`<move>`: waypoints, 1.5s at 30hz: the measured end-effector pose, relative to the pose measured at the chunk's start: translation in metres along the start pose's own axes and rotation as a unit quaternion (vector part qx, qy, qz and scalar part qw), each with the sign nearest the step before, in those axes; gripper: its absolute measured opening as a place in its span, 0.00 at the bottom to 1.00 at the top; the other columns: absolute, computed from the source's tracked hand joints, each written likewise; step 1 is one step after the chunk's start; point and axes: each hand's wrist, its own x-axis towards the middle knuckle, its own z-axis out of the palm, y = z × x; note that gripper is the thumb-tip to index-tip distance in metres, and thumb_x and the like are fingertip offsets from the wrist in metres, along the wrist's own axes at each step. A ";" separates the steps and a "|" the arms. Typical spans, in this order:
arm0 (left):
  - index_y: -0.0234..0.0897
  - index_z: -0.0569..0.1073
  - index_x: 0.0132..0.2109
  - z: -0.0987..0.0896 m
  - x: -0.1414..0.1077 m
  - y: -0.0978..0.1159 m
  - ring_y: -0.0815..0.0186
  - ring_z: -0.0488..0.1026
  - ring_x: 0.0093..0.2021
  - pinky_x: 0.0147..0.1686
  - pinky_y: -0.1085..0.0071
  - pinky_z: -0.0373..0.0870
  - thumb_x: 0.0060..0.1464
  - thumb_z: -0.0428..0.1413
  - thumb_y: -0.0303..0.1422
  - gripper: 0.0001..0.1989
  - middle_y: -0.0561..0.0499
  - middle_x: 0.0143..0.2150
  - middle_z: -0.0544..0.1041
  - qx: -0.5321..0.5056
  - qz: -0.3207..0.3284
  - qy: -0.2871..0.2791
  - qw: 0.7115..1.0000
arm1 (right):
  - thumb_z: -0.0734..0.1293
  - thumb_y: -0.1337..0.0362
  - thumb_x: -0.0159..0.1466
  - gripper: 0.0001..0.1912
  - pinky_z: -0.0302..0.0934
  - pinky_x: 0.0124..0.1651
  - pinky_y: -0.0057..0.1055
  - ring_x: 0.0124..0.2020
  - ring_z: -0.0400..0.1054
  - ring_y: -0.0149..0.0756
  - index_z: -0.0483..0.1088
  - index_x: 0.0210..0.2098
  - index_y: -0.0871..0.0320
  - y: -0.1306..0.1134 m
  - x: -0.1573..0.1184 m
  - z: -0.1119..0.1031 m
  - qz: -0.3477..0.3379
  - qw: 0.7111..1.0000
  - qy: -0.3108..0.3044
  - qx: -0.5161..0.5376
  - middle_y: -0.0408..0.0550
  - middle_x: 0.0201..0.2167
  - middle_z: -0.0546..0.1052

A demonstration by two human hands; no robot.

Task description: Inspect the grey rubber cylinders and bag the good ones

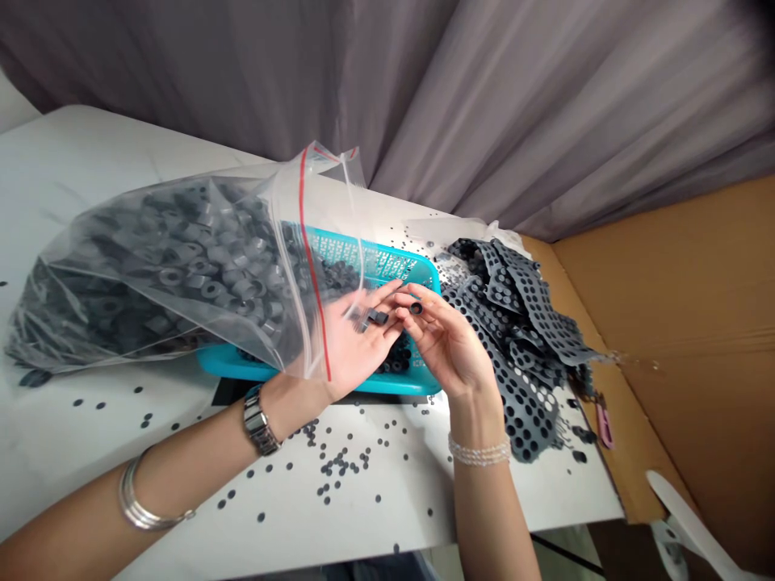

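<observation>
My left hand (357, 343) lies palm up at the mouth of a clear zip bag (182, 274) with red stripes, fingers spread, and a few dark rubber rings (379, 317) rest on it. Gray ring-shaped pieces fill the bag, which leans over a turquoise basket (427, 278). My right hand (448, 339) is beside the left fingertips, its fingers curled around a small black ring (416, 308). More dark pieces (396, 355) sit in the basket below the hands.
Perforated dark rubber sheets (526, 315) are heaped right of the basket. Pink-handled scissors (604, 424) lie by a cardboard panel (684, 323). Small black discs (342, 466) are scattered on the white table (182, 524). A gray curtain (424, 97) hangs behind.
</observation>
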 end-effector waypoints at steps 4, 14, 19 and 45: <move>0.26 0.63 0.63 0.001 -0.001 0.000 0.62 0.73 0.53 0.55 0.70 0.68 0.59 0.48 0.31 0.26 0.39 0.53 0.76 0.027 -0.005 -0.008 1.000 | 0.66 0.62 0.62 0.08 0.66 0.34 0.26 0.31 0.69 0.29 0.76 0.35 0.57 0.001 -0.003 0.002 -0.039 0.999 0.017 -0.028 0.45 0.32 0.77; 0.37 0.59 0.66 0.003 0.000 -0.001 0.63 0.66 0.61 0.58 0.68 0.65 0.54 0.48 0.23 0.32 0.44 0.63 0.68 0.096 0.005 -0.002 0.995 | 0.69 0.64 0.59 0.09 0.53 0.30 0.30 0.26 0.57 0.30 0.75 0.40 0.56 0.007 -0.014 0.020 -0.150 0.879 -0.006 -0.452 0.40 0.24 0.66; 0.33 0.59 0.66 -0.002 0.002 -0.001 0.64 0.63 0.63 0.60 0.71 0.62 0.53 0.48 0.22 0.31 0.44 0.63 0.68 0.105 0.002 -0.019 0.994 | 0.65 0.64 0.62 0.08 0.53 0.29 0.30 0.25 0.59 0.30 0.75 0.39 0.56 0.002 -0.014 0.016 -0.146 0.868 -0.010 -0.474 0.44 0.27 0.74; 0.28 0.60 0.64 0.008 0.001 -0.004 0.58 0.64 0.63 0.62 0.67 0.62 0.60 0.47 0.21 0.25 0.35 0.64 0.65 0.101 0.006 0.031 0.994 | 0.71 0.60 0.58 0.08 0.46 0.23 0.25 0.20 0.52 0.23 0.72 0.30 0.58 -0.002 -0.010 -0.004 -0.049 0.966 0.011 -0.255 0.38 0.21 0.66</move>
